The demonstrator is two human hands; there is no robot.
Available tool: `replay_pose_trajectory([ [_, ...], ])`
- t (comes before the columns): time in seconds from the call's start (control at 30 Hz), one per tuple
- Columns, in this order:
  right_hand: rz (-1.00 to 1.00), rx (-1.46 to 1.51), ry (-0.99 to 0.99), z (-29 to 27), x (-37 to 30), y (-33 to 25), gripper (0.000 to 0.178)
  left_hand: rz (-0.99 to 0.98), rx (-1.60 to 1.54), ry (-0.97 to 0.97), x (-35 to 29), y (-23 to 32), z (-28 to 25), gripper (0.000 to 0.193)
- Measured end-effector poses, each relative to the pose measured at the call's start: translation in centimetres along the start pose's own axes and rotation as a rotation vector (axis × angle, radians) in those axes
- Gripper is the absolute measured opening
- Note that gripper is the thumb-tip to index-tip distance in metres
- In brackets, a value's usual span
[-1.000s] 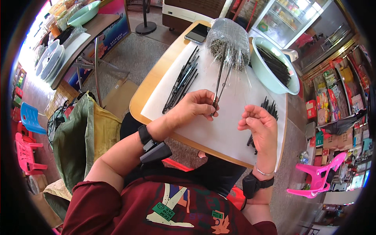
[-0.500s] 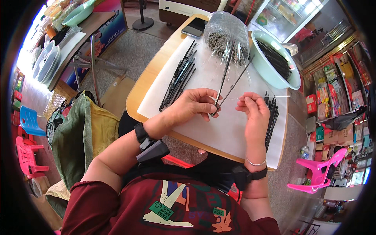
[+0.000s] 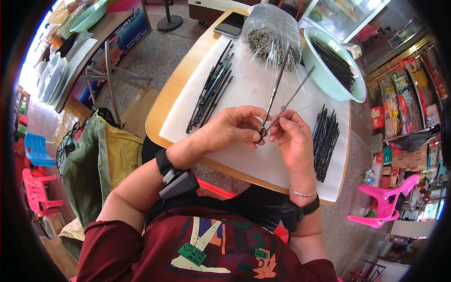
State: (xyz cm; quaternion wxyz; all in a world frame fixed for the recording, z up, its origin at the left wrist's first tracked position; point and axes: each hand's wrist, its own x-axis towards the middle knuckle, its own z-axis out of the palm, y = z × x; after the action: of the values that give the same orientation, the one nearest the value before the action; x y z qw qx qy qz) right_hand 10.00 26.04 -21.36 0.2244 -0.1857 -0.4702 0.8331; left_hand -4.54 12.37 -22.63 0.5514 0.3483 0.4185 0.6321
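Pinching two dark rods point(image 3: 277, 87) together by the near ends in the left hand point(image 3: 235, 128), above the near half of the table point(image 3: 166, 92), probably to steady both at one point while letting the long ends fan out toward the far edge. Closing thumb and fingers of the right hand point(image 3: 295, 136) on one thin wire point(image 3: 308, 106), close beside those same ends, likely for fine control; impossible to tell, among such crowded fingertips, whether also touching the rods. Along the table's right edge, one loose pile point(image 3: 326, 145), and along the left edge, one other pile point(image 3: 210, 91), both of dark rods too overlapped to count, presumably set within easy reach. Toward the far edge, one bundle of thin wires point(image 3: 268, 44) in one clear plastic wrap point(image 3: 272, 23), turned with loose ends toward the hands, perhaps for drawing out singly. At the far right corner, one pale green basin point(image 3: 319, 77), holding many more rods, uncountable, likely to stop any spreading. At the far left corner, one phone point(image 3: 230, 24), lying flat, apparently out of the way.
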Motion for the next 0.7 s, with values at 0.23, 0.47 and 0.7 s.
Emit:
replay_pose_trajectory([
  [0.23, 0.046, -0.021, -0.027, -0.11, -0.16, -0.1, 0.012, -0.004, 0.05, -0.026, -0.09, 0.58, -0.09, 0.04],
  [0.47, 0.051, -0.024, -0.014, -0.02, -0.26, -0.25, 0.011, 0.001, 0.055, -0.022, -0.1, 0.43, -0.09, 0.04],
  [0.7, 0.085, -0.003, -0.015, -0.14, -0.13, -0.21, 0.01, -0.006, 0.046, -0.035, -0.05, 0.29, -0.23, 0.04],
])
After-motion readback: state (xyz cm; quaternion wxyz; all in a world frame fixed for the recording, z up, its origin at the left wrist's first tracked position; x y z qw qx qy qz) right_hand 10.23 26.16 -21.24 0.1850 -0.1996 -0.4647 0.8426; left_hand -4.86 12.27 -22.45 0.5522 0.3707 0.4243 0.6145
